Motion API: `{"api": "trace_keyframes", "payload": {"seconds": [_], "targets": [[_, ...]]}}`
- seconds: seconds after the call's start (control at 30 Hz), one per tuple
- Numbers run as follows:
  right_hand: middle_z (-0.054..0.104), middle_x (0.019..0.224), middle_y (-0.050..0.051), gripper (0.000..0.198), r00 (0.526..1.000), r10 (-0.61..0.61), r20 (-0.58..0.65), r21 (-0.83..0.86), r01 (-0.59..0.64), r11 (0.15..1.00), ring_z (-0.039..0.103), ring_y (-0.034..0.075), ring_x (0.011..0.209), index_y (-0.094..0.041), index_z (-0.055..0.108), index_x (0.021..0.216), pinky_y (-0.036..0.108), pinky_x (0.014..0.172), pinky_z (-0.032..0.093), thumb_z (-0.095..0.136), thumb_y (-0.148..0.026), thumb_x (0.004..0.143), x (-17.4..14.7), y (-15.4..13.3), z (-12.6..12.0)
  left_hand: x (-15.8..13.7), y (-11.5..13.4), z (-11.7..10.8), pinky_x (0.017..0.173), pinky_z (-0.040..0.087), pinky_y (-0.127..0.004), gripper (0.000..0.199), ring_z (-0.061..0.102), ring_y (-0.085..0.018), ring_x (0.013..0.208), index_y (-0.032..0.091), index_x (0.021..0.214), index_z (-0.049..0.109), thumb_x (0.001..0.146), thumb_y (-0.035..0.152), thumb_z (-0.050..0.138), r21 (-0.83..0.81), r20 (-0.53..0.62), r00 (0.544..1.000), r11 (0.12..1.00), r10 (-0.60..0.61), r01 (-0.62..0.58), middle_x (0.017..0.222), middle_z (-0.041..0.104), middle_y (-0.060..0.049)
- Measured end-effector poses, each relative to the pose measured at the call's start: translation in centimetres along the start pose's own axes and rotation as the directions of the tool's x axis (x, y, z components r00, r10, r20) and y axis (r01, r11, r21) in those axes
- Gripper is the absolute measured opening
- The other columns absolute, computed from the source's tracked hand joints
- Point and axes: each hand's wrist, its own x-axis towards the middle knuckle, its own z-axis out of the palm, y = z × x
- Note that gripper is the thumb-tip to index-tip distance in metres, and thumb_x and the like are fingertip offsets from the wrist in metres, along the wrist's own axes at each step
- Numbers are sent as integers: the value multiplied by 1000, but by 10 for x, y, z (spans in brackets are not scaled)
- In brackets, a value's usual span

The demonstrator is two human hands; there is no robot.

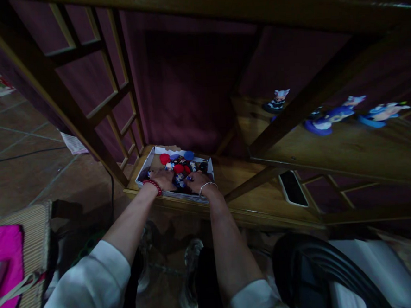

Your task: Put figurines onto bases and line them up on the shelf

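A shallow white cardboard box (209, 168) sits on the low wooden shelf. Inside it lie several small figurines (179, 179) with red and blue round bases. My left hand (163, 179), with a red bead bracelet at the wrist, reaches in at the left side; its fingers are partly lost among the figurines in the dim light. From the right comes my right hand (197, 181), a pale bracelet on its wrist. Its fingers are closed on a small bluish figurine near the box's middle. The lower fingertips are hidden.
More figurines stand on a raised wooden shelf (296, 153) at right. A dark-screened phone (293, 188) lies on the lower shelf. Wooden lattice (113, 101) rises at left. Near me are a woven seat (37, 248) with a pink cloth and a black round container (323, 258).
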Motion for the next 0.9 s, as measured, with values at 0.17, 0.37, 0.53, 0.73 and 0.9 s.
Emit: {"api": "trace_keyframes", "payload": {"seconds": [0.17, 0.37, 0.53, 0.73, 0.9], "targets": [[63, 93, 9, 25, 1000, -13, -21, -51, 12, 999, 56, 21, 90, -18, 61, 89, 27, 72, 40, 45, -31, 75, 1, -2, 1, 5, 4, 7, 78, 37, -39, 42, 52, -31, 94, 16, 97, 56, 57, 27, 63, 45, 5, 1000, 999, -31, 30, 102, 58, -17], [64, 91, 7, 26, 999, 36, -31, 72, -34, 997, 58, 18, 86, -19, 59, 95, 24, 69, 41, 47, -32, 75, 5, 2, 5, 7, -8, 3, 73, 40, -35, 23, 55, -27, 86, 17, 82, 58, 60, 26, 57, -20, -36, 999, 1000, -19, 19, 88, 60, -11], [65, 89, 6, 27, 999, 30, -42, 120, -25, 992, 60, 17, 81, -20, 57, 99, 23, 68, 42, 48, -31, 76, 8, -1, 8, 11, -17, 2, 73, 40, -30, 17, 55, -23, 83, 17, 78, 57, 65, 27, 53, -71, -83, 997, 997, -5, -1, 82, 60, -7], [65, 87, 5, 27, 999, 12, -43, 95, -8, 995, 61, 15, 78, -20, 57, 98, 22, 68, 42, 48, -32, 76, 9, 0, 9, 21, -25, 7, 73, 41, -27, 24, 57, -20, 85, 17, 90, 56, 70, 28, 47, -143, -183, 980, 988, -79, 53, 88, 62, -8], [65, 85, 4, 24, 998, -8, -59, 109, 15, 994, 60, 14, 80, -21, 57, 96, 22, 70, 42, 49, -30, 75, 12, 2, 12, 25, -29, 8, 74, 42, -23, 20, 58, -16, 84, 18, 87, 57, 72, 23, 45, -192, -275, 957, 981, -91, 38, 87, 63, -6]]}}
